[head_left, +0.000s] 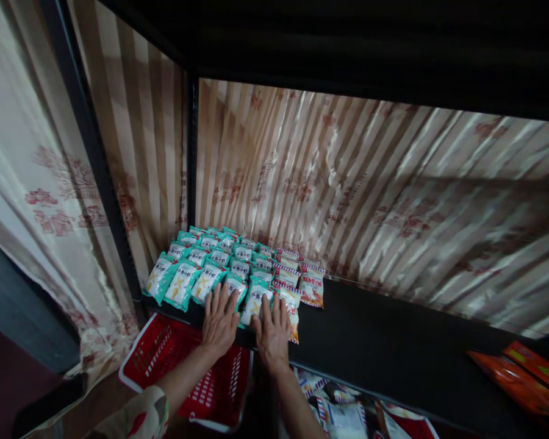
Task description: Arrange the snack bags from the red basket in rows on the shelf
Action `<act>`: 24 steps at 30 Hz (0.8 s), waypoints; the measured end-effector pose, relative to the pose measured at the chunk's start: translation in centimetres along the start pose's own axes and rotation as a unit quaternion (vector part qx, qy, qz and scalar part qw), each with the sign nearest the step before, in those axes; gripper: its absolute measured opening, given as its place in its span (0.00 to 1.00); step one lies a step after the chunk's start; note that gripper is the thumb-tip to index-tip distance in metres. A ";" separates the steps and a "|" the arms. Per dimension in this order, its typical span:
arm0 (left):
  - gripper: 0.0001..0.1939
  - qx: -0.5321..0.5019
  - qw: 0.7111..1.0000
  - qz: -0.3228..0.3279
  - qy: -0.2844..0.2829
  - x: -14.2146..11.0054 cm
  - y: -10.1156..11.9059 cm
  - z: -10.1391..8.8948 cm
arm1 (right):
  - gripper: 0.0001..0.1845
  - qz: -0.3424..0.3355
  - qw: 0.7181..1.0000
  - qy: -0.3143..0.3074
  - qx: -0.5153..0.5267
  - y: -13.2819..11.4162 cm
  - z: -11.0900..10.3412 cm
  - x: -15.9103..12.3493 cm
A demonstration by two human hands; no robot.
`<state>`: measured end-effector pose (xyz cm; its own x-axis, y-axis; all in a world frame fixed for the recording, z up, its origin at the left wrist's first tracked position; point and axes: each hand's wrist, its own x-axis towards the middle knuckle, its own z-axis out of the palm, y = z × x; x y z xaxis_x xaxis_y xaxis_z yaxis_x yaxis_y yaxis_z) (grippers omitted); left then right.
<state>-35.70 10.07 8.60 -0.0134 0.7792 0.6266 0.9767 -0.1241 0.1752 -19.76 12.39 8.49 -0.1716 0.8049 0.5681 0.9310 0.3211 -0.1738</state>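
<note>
Rows of teal-and-white snack bags (pixel 180 282) lean against one another at the left end of a black shelf (pixel 370 329). My left hand (pixel 220 323) lies with fingers extended on the lower front of the bags. Beside it, my right hand (pixel 273 332) rests flat, fingertips on a front teal bag (pixel 256 300) and the edge of a neighbouring white-and-orange snack bag (pixel 293 311). Neither hand is wrapped round a bag. More white-and-orange bags (pixel 312 285) stand at the right end of the rows. My fingers cover parts of the front bags.
A red basket (pixel 165 347) with a white rim sits below the shelf's front edge. Packed snack bags (pixel 343 414) lie lower down at the front. Orange packets (pixel 524 381) rest on the shelf at far right. A dark post (pixel 192 152) and striped curtain (pixel 348 183) bound the back.
</note>
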 end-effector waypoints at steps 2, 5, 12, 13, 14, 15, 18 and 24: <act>0.27 0.008 1.000 -0.013 0.022 0.4 -1.7 -0.4 | 0.27 0.006 1.000 0.008 -0.001 -0.1 0.2 -0.1; 0.26 0.026 0.997 -0.041 0.052 0.9 -5.1 -1.0 | 0.28 0.018 1.000 0.024 -0.001 -0.5 0.7 -0.3; 0.24 0.030 0.998 -0.029 0.047 1.3 -9.2 -0.5 | 0.29 0.007 0.998 0.055 -0.003 -0.7 2.1 -0.5; 0.24 0.028 0.998 -0.028 0.045 1.3 -9.3 -0.4 | 0.29 0.003 0.998 0.058 -0.003 -0.7 2.3 -0.4; 0.25 0.026 0.998 -0.029 0.044 1.3 -9.3 -0.3 | 0.29 0.000 0.998 0.061 -0.003 -0.6 2.5 -0.4; 0.25 0.024 0.998 -0.029 0.042 1.2 -9.3 -0.3 | 0.30 -0.001 0.998 0.064 -0.002 -0.7 2.6 -0.4; 0.26 0.020 0.998 -0.033 0.042 1.1 -9.5 -0.1 | 0.32 -0.003 0.997 0.076 0.007 -0.8 2.7 -0.3; 0.26 0.017 0.999 -0.035 0.027 1.1 -9.8 -0.2 | 0.35 -0.017 0.996 0.092 -0.003 -1.4 2.4 -0.3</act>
<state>-45.38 12.04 7.77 -0.0923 0.7513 0.6534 0.9795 -0.0494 0.1951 -21.83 12.89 6.63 -0.1427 0.6886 0.7110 0.9278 0.3432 -0.1462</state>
